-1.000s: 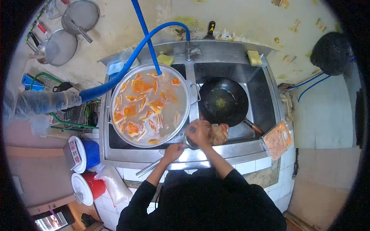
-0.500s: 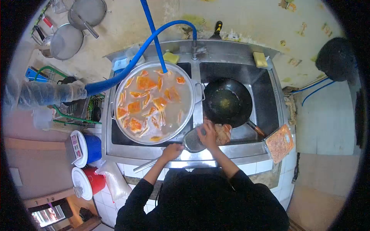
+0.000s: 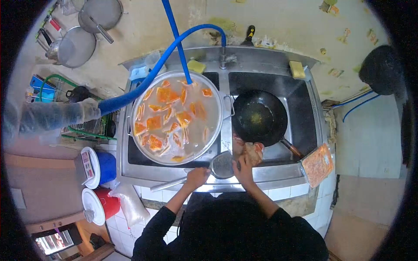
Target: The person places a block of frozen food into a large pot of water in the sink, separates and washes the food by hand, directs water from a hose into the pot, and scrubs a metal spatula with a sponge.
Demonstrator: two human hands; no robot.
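My left hand [image 3: 198,177] is closed round the metal handle of a wok spatula [image 3: 222,165], near its blade. The handle slants down to the left over the sink's front edge. Beside the blade's right edge is my right hand [image 3: 244,172], its fingers stretched upward and slightly apart; the thumb lies at the blade's edge, and I cannot tell whether it presses on it. Just beyond those fingers, a plastic-wrapped packet [image 3: 253,153] lies in the right basin. A black wok [image 3: 260,117] with a wooden-ended handle sits behind it, a little liquid in its bottom.
On the left basin stands a large metal pot [image 3: 221,116] of cloudy water with several orange pieces floating. A blue hose [image 3: 183,58] runs into it, another from the tap [image 3: 224,58]. A flat packet [image 3: 317,165] lies on the right rim, a sponge [image 3: 297,69] at the back.
My right hand has drawn back and right, off the blade's face to its edge, uncovering more of the blade. My left hand keeps its grip on the spatula.
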